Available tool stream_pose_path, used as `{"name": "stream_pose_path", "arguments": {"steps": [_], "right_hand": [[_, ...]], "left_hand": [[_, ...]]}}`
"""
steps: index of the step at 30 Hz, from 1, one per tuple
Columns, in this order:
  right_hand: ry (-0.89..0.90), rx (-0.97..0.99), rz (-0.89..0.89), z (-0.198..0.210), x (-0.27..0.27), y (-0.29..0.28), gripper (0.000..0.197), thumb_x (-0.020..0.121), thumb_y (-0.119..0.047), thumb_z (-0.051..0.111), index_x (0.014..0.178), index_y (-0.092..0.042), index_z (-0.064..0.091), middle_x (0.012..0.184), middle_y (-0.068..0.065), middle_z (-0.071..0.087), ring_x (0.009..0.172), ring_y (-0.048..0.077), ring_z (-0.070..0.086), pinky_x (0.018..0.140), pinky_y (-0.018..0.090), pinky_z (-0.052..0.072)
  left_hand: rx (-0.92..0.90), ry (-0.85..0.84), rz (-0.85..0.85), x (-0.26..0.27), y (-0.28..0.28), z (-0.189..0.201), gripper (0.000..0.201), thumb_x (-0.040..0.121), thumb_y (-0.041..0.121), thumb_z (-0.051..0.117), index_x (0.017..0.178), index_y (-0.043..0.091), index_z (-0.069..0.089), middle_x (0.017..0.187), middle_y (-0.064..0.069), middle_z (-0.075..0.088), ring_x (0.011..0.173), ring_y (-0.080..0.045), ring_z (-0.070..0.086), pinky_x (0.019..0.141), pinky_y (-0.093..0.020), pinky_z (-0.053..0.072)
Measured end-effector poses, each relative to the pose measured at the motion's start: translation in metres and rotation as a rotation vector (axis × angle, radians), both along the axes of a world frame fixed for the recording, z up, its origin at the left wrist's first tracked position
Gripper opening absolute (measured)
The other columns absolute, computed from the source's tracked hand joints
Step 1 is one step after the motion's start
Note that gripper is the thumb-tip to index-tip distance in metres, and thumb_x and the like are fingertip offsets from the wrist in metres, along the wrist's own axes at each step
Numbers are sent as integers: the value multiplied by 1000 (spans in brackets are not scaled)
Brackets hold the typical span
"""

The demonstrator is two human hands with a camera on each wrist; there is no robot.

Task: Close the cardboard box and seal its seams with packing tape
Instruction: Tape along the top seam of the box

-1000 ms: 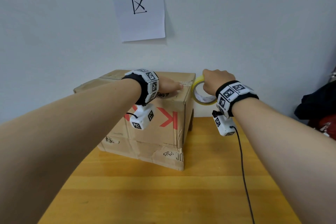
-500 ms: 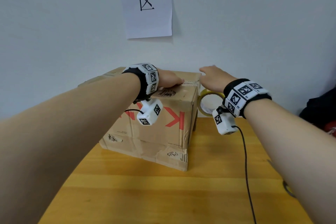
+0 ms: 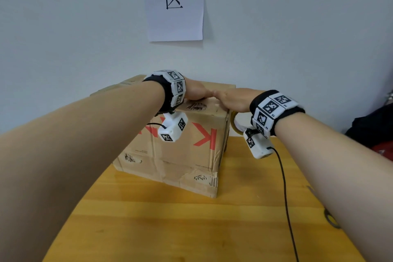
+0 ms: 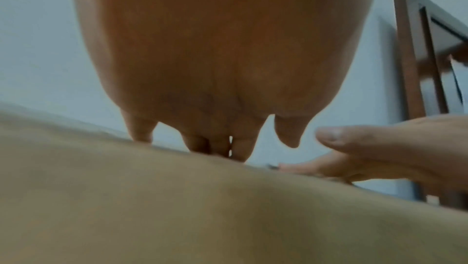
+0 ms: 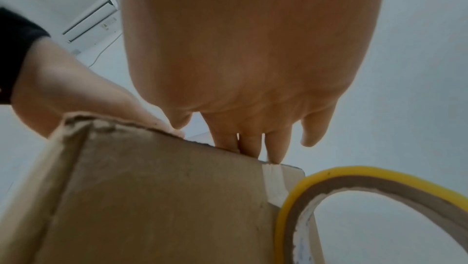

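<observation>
The brown cardboard box [image 3: 182, 155] stands shut on the table with red print on its front. My left hand [image 3: 195, 91] lies on its top, straight fingers touching the cardboard [image 4: 177, 208]. My right hand [image 3: 231, 100] rests beside it near the right top edge, fingertips [image 5: 253, 148] pressing down where a tape strip [image 5: 274, 184] bends over the edge. The yellow tape roll [image 3: 233, 125] hangs against the box's right side below my right wrist, held by neither hand; the right wrist view shows the roll [image 5: 354, 176] close up.
The box sits on a wooden table [image 3: 191, 229] against a white wall with a paper sign [image 3: 173, 2]. A black cable [image 3: 285, 187] runs down from my right wrist. Dark cloth [image 3: 372, 130] lies at the far right.
My right hand let go of the tape roll and moved left onto the box top beside the left hand. The roll now hangs lower at the box's right side.
</observation>
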State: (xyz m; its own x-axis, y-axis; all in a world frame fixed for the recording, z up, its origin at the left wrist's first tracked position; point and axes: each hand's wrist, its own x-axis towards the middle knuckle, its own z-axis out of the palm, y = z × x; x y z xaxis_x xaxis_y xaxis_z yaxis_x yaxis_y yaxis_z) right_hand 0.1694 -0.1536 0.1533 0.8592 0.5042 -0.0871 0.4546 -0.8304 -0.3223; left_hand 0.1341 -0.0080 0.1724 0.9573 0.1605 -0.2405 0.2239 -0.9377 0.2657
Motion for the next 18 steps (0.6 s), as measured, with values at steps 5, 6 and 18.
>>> {"name": "stream_pose_path", "arguments": {"steps": [5, 6, 18], "right_hand": [[-31, -99, -29, -2, 8, 7, 77, 98, -68, 10, 157, -24, 30, 163, 7, 29, 148, 27, 29, 119, 41, 21], [-38, -106, -18, -3, 11, 9, 84, 92, -74, 9, 157, -25, 31, 163, 6, 29, 149, 26, 29, 121, 41, 21], [-81, -237, -6, 1, -9, 38, 70, 105, -59, 20, 152, -10, 39, 161, 12, 32, 148, 29, 31, 119, 37, 21]], "left_hand": [[-39, 12, 75, -2, 40, -1, 66, 103, 59, 24, 147, 14, 45, 156, -6, 39, 145, -25, 33, 121, -42, 17], [-44, 18, 71, -3, 45, 0, 66, 104, 58, 22, 148, 15, 45, 157, -5, 38, 146, -24, 32, 122, -42, 15], [71, -112, 297, -14, 128, -10, 71, 102, 59, 30, 147, 6, 44, 155, -17, 38, 143, -34, 35, 116, -42, 24]]}}
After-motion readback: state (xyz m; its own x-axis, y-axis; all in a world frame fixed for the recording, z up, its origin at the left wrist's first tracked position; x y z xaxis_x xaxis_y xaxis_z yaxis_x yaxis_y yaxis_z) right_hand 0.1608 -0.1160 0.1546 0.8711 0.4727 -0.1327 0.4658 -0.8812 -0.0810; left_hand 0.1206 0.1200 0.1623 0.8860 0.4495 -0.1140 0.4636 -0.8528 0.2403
